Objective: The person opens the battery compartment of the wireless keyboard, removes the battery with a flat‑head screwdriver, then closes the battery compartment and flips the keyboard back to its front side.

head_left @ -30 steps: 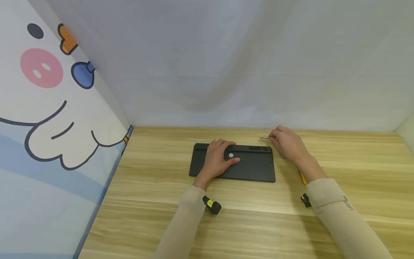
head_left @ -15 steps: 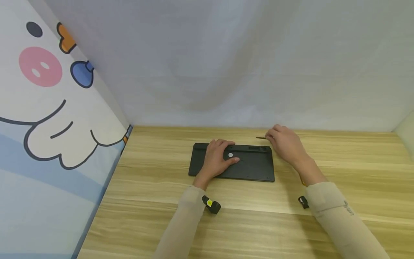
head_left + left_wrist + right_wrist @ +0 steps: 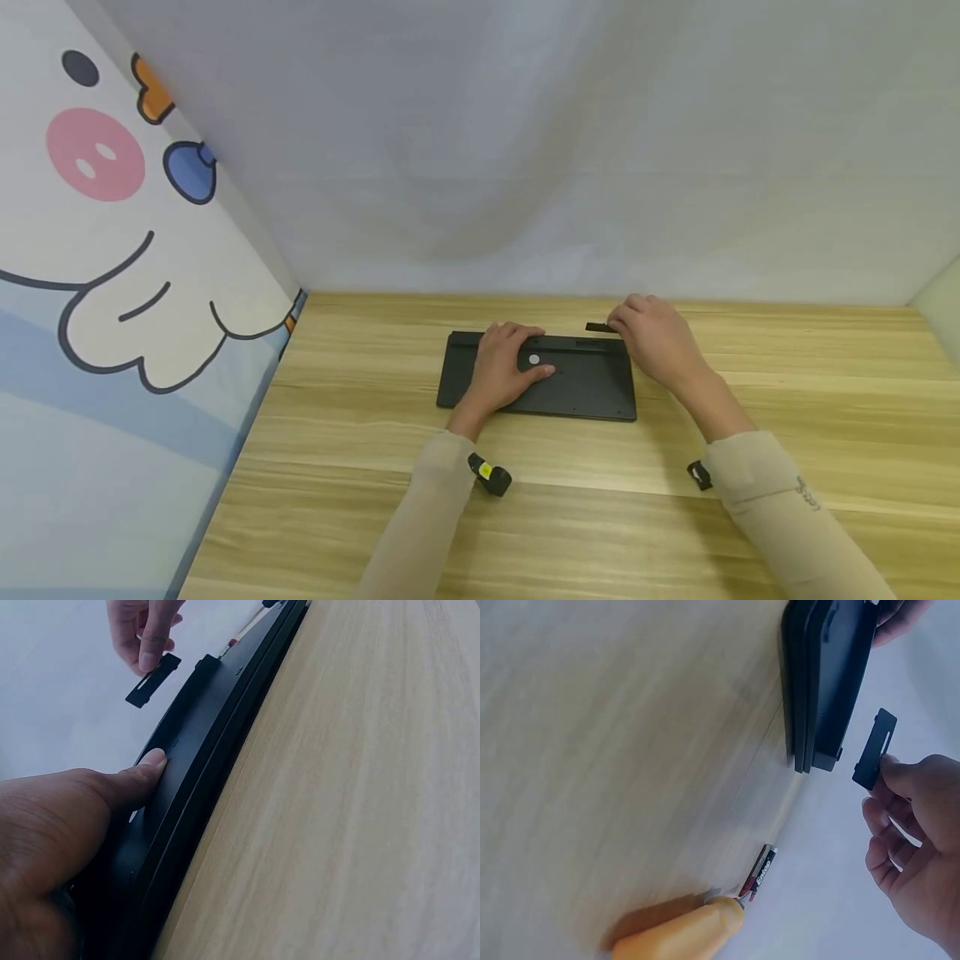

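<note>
A black keyboard (image 3: 581, 396) lies underside up on the table, a narrow battery recess (image 3: 596, 343) near its far right corner. My left hand (image 3: 497, 368) holds its left half: the thumb lies on the underside and the fingers reach over the far edge. Between thumb and fingertips, my right hand (image 3: 658, 340) pinches a small black battery cover (image 3: 875, 750). That cover has a slot and small tabs. It is held in the air just beyond the recess, apart from the keyboard in both wrist views.
In the right wrist view, a battery (image 3: 762, 870) and a screwdriver with a yellow handle (image 3: 681, 933) lie on the wooden table (image 3: 337, 467). A pale curtain (image 3: 480, 167) hangs behind the far table edge. To the left stands a panel (image 3: 112, 333) with a cartoon print.
My right hand has moved slightly left with the battery cover, which has turned from edge-on to showing its flat face. My left hand and the keyboard have stayed in place.
</note>
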The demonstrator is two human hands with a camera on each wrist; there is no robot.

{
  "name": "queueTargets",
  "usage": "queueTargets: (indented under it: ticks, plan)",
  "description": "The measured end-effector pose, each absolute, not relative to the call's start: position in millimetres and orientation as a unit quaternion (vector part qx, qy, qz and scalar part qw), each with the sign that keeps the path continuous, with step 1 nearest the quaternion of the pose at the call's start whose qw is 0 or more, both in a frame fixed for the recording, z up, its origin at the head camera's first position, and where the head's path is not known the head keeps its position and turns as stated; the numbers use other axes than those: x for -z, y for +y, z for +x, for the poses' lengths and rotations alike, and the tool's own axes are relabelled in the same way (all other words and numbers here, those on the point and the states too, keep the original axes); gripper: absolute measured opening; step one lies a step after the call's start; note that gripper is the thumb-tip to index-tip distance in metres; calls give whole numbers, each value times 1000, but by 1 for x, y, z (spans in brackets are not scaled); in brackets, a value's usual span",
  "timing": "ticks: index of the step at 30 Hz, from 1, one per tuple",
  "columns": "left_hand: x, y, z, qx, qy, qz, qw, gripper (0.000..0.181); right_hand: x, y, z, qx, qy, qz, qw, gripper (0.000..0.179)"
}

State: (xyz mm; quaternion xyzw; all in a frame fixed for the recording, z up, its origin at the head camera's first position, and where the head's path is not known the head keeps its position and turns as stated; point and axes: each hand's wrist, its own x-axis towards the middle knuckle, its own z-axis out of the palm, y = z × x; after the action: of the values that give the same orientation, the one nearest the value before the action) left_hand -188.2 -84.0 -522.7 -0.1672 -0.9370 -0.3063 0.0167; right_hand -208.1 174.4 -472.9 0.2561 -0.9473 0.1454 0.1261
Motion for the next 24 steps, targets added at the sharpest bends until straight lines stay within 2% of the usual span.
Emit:
queueTargets:
  ticks: [10, 24]
  plan:
    - [523, -83, -189, 309, -936, -168, 20, 58, 474, 170, -206, -130, -952, 259, 97, 20]
    - [525, -81, -196, 304, -940, -156, 12, 60, 485, 169, -213, -132, -947, 276, 97, 18]
